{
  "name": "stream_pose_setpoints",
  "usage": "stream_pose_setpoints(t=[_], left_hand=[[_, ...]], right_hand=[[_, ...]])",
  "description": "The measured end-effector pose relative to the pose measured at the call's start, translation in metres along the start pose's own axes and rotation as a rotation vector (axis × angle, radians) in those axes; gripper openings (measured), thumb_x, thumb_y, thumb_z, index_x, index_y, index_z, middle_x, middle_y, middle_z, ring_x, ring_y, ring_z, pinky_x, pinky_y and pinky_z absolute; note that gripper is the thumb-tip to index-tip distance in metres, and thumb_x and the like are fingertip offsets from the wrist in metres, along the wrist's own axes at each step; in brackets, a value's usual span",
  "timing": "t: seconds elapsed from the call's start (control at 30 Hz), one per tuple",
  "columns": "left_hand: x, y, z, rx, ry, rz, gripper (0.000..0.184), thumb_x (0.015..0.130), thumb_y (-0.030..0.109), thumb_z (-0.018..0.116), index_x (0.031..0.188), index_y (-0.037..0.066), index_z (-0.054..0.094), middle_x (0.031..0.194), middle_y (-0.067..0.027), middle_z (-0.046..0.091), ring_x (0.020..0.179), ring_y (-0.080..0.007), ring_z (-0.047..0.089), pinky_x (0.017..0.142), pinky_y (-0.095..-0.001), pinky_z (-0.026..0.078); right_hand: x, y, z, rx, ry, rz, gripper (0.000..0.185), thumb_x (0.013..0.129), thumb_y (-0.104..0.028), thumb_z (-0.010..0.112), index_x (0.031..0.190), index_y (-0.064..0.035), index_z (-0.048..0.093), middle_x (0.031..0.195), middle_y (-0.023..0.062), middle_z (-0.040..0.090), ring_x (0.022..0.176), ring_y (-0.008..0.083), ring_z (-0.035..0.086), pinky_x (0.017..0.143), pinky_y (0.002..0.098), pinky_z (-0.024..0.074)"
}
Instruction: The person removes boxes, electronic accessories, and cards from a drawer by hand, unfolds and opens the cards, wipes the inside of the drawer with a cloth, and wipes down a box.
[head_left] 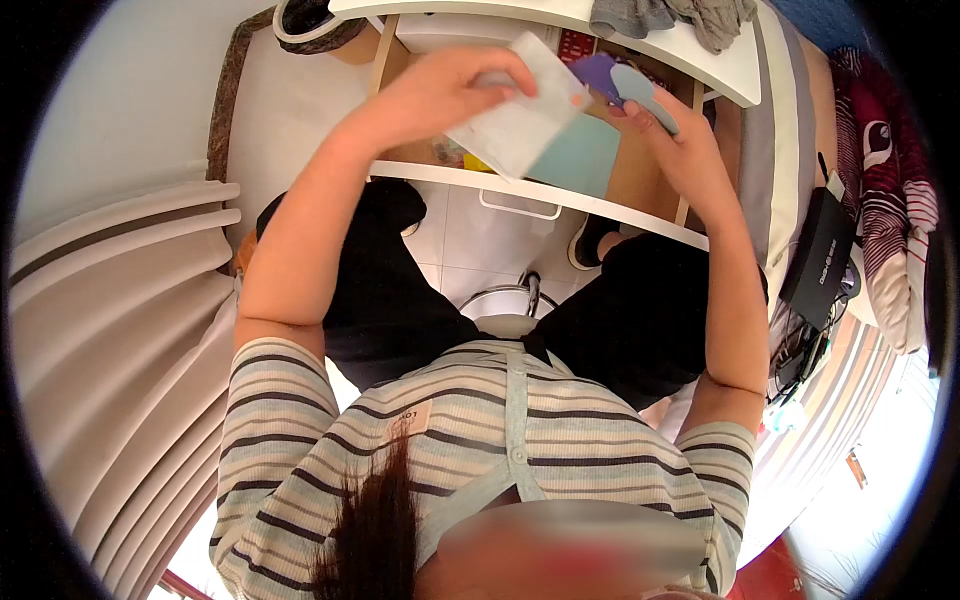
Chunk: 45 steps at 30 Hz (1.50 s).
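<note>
Above the open drawer point(640, 180), my left hand point(450, 90) grips a flat, whitish square packet point(525, 115) with a small orange spot near one edge. Its exact kind is not clear. My right hand point(675, 140) is closed on a rounded pale blue-grey object point(640, 90), whose kind I cannot make out. A purple piece point(597, 76) shows right beside it; whether the two are joined I cannot tell. Below the hands, a light blue flat item point(582, 158) and something yellow point(474, 163) lie inside the drawer, partly hidden by the packet.
Grey cloth items point(680, 18) rest on the white top above the drawer. At the upper left stands a lined bin point(315, 28). A striped bed with a black box point(825, 255) and cables is on the right. A beige curtain point(120, 300) hangs left.
</note>
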<state>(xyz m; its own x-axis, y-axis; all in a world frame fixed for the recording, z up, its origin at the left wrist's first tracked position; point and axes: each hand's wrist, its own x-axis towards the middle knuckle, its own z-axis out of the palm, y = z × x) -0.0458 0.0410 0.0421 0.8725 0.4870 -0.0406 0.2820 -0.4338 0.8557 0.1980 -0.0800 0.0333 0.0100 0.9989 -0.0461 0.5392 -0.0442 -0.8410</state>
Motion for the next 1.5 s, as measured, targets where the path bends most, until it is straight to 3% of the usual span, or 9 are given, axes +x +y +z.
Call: stream_pose_setpoints(t=[0.23, 0.37, 0.43, 0.77, 0.83, 0.97, 1.03, 1.33, 1.5], left_hand=[[-0.005, -0.054, -0.012, 0.382, 0.009, -0.177, 0.046, 0.082, 0.005, 0.054, 0.126, 0.018, 0.048, 0.124, -0.0104, 0.053, 0.111, -0.0275, 0.052, 0.093, -0.0347, 0.043], [-0.013, -0.064, 0.001, 0.786, 0.073, -0.164, 0.054, 0.079, 0.008, 0.059, 0.129, 0.023, 0.044, 0.113, -0.0136, 0.056, 0.105, -0.0292, 0.054, 0.084, -0.0384, 0.047], [-0.01, -0.063, 0.003, 0.936, 0.22, 0.055, 0.054, 0.078, 0.013, 0.062, 0.129, 0.019, 0.045, 0.112, -0.0122, 0.055, 0.108, -0.0265, 0.053, 0.085, -0.0368, 0.048], [0.008, -0.042, 0.042, 0.387, -0.269, -0.362, 0.052, 0.082, 0.027, 0.06, 0.128, 0.008, 0.044, 0.118, -0.0183, 0.054, 0.104, -0.0312, 0.055, 0.084, -0.0375, 0.048], [0.011, -0.069, 0.047, 0.354, -0.236, -0.186, 0.06, 0.08, 0.03, 0.063, 0.128, 0.002, 0.04, 0.098, -0.0176, 0.061, 0.065, -0.0269, 0.063, 0.056, -0.0334, 0.052], [0.02, -0.066, 0.046, 0.163, -0.367, -0.339, 0.067, 0.081, 0.033, 0.062, 0.131, 0.0, 0.032, 0.1, -0.0172, 0.061, 0.078, -0.0249, 0.063, 0.052, -0.0338, 0.051], [0.018, -0.037, 0.041, 0.049, -0.415, -0.456, 0.073, 0.083, 0.027, 0.062, 0.138, 0.002, 0.02, 0.113, -0.0196, 0.057, 0.097, -0.0278, 0.059, 0.072, -0.0315, 0.053], [0.028, -0.057, 0.052, -0.036, -0.153, -0.314, 0.074, 0.08, 0.014, 0.063, 0.14, 0.007, 0.022, 0.084, -0.0079, 0.057, 0.077, -0.0173, 0.055, 0.069, -0.0263, 0.045], [0.026, -0.048, 0.033, 0.032, -0.075, -0.176, 0.063, 0.078, 0.012, 0.06, 0.135, 0.01, 0.033, 0.089, -0.0068, 0.057, 0.079, -0.0161, 0.055, 0.071, -0.0281, 0.045]], right_hand=[[0.029, 0.066, 0.019, -0.192, -0.309, 0.188, 0.054, 0.083, -0.042, 0.061, 0.112, 0.0034, 0.056, 0.11, 0.0158, 0.059, 0.101, 0.0237, 0.056, 0.087, 0.0292, 0.0416], [0.03, 0.074, 0.022, -0.217, -0.354, 0.25, 0.054, 0.082, -0.043, 0.061, 0.111, 0.0015, 0.058, 0.106, 0.018, 0.061, 0.097, 0.0253, 0.058, 0.084, 0.0315, 0.0435], [0.03, 0.076, 0.024, -0.196, -0.322, 0.232, 0.05, 0.081, -0.044, 0.06, 0.107, -0.0012, 0.061, 0.099, 0.0188, 0.064, 0.09, 0.0269, 0.061, 0.081, 0.0328, 0.0453], [0.03, 0.084, 0.029, -0.099, -0.264, 0.266, 0.055, 0.08, -0.047, 0.061, 0.109, -0.0006, 0.06, 0.1, 0.0165, 0.064, 0.092, 0.0254, 0.061, 0.082, 0.032, 0.0454], [0.03, 0.086, 0.027, -0.065, -0.245, 0.267, 0.055, 0.08, -0.048, 0.061, 0.109, -0.0007, 0.06, 0.1, 0.0164, 0.064, 0.093, 0.0254, 0.061, 0.082, 0.0322, 0.0453], [0.032, 0.091, 0.029, -0.104, -0.316, 0.304, 0.052, 0.081, -0.046, 0.061, 0.109, -0.0019, 0.061, 0.1, 0.0152, 0.064, 0.093, 0.024, 0.061, 0.082, 0.0318, 0.0449], [0.032, 0.092, 0.031, -0.109, -0.322, 0.315, 0.051, 0.082, -0.046, 0.061, 0.109, -0.0025, 0.061, 0.1, 0.0145, 0.064, 0.093, 0.0232, 0.06, 0.082, 0.0315, 0.0446], [0.029, 0.068, 0.025, 0.095, -0.32, 0.382, 0.046, 0.084, -0.039, 0.062, 0.111, -0.0014, 0.06, 0.1, 0.004, 0.062, 0.094, 0.0119, 0.054, 0.085, 0.0244, 0.0399], [0.024, 0.033, -0.006, 0.196, 0.009, 0.276, 0.046, 0.083, -0.041, 0.062, 0.109, -0.0038, 0.061, 0.101, 0.0028, 0.061, 0.096, 0.0107, 0.052, 0.087, 0.0237, 0.0374]])
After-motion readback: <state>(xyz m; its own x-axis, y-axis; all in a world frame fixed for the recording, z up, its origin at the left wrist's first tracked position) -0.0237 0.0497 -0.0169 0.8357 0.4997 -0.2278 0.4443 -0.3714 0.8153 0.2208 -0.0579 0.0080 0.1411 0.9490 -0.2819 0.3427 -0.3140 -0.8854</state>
